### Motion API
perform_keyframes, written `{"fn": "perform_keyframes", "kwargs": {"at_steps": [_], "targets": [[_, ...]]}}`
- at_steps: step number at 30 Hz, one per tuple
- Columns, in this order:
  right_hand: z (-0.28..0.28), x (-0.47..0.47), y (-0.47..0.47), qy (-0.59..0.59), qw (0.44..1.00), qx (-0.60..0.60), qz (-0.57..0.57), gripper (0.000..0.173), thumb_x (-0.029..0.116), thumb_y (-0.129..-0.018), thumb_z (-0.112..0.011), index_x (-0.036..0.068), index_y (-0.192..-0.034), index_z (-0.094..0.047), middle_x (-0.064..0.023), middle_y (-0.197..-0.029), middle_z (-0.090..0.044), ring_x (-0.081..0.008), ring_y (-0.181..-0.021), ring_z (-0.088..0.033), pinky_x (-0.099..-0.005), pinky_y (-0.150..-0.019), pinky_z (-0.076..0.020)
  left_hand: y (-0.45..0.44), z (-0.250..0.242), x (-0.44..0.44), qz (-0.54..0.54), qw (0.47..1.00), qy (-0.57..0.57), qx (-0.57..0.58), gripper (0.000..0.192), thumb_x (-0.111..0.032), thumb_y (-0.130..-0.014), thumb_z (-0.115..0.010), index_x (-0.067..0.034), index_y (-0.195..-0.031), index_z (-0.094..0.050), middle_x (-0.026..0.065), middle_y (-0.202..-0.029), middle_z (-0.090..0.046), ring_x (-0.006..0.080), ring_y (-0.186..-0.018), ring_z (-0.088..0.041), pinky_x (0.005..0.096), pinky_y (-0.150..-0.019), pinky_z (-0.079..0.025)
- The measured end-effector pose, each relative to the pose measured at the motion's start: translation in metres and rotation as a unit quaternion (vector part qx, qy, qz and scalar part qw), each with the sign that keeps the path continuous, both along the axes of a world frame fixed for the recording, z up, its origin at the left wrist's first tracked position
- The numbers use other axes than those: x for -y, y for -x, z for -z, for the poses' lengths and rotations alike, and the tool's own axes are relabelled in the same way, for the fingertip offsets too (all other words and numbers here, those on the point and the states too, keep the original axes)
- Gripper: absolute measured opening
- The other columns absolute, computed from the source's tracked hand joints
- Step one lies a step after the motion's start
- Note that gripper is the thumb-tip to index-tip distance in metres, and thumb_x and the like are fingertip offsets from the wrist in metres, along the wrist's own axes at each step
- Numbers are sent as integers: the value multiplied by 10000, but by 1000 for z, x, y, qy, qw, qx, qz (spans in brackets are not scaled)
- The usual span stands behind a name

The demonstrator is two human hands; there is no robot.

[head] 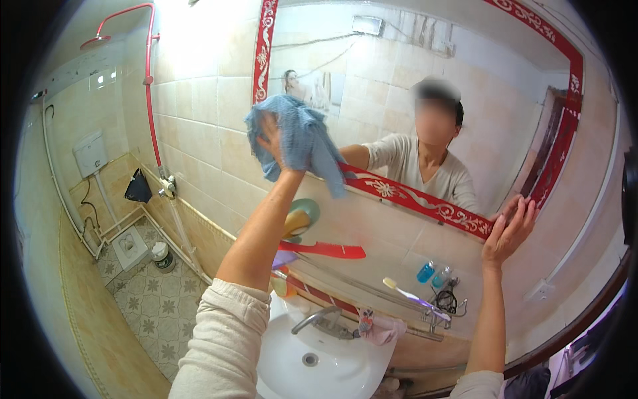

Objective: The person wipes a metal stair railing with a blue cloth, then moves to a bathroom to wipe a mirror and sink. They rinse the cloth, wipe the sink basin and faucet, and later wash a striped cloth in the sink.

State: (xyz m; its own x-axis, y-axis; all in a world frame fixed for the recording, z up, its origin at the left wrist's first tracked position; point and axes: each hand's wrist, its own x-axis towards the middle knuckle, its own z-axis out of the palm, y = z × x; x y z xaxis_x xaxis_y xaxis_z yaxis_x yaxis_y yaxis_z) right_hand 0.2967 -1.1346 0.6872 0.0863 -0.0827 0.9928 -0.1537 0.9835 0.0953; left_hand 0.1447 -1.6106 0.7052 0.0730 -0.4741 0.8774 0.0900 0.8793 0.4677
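Observation:
My left hand (271,139) presses a crumpled light blue cloth (314,144) against the lower left corner of a wall mirror (369,114). Folds of the cloth hang over the mirror's red frame (413,194), which bears a pale floral pattern. At the mirror's lower right corner, my right hand (511,227) rests on the frame with its fingers extended, holding nothing. Both cream sleeves are pushed up. The mirror reflects a person in a cream top.
Below the mirror, a shelf (349,284) holds a red comb (329,250), a toothbrush (413,298) and small blue bottles (426,272). Under it is a white washbasin (279,364) with a metal faucet (316,319). At left are a red shower pipe (148,109), a squat toilet (128,247) and a bin (162,257).

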Motion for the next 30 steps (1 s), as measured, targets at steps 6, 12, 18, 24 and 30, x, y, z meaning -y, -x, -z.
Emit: {"fn": "perform_keyframes", "kwargs": {"at_steps": [6, 12, 18, 24, 30], "targets": [[0, 1, 1, -15, 1000, 10, 0, 534, 294, -993, -419, 11, -1444, -388, -214, -1521, -318, -445, -1417, -247, -539, -1147, -210, 67, -69, 88, 245, 955, -136, 101, 575, -479, -984, -394, -16, -1251, -606, 236, -1239, -612, 399, -1190, -549, 411, -1052, -389], [5, -1, -2, 11, 999, 37, -31, 558, 272, -958, -481, 35, -1455, -390, -208, -1541, -299, -422, -1434, -242, -541, -1153, -163, 92, -209, 23, 159, 974, 63, -146, 539, -456, -950, -434, -40, -1248, -604, 190, -1319, -583, 378, -1228, -524, 408, -1065, -380], [3, -1, -17, 30, 990, 72, -120, 575, 127, -889, -546, 66, -1447, -421, -191, -1550, -297, -384, -1458, -218, -524, -1179, -126, -26, -277, -159, 278, 935, 105, -195, 619, -479, -861, -546, -60, -1317, -552, 184, -1353, -540, 395, -1276, -445, 479, -1123, -275], [2, -16, -49, 123, 922, 195, -311, 583, 58, -864, -519, 76, -1439, -423, -159, -1523, -352, -327, -1432, -299, -450, -1168, -231, -98, -238, -334, 127, 876, 417, -206, 596, -356, -881, -599, -122, -1414, -473, 144, -1522, -379, 331, -1443, -276, 617, -1163, -133], [0, -23, -68, 233, 846, 184, -443, 441, 71, -915, -551, 23, -1343, -460, -123, -1322, -525, -215, -1174, -531, -330, -986, -433, -111, -141, -388, 306, 766, 566, -8, 627, -281, -866, -555, -51, -1438, -441, 135, -1553, -337, 360, -1456, -235, 535, -1186, -166]]}}
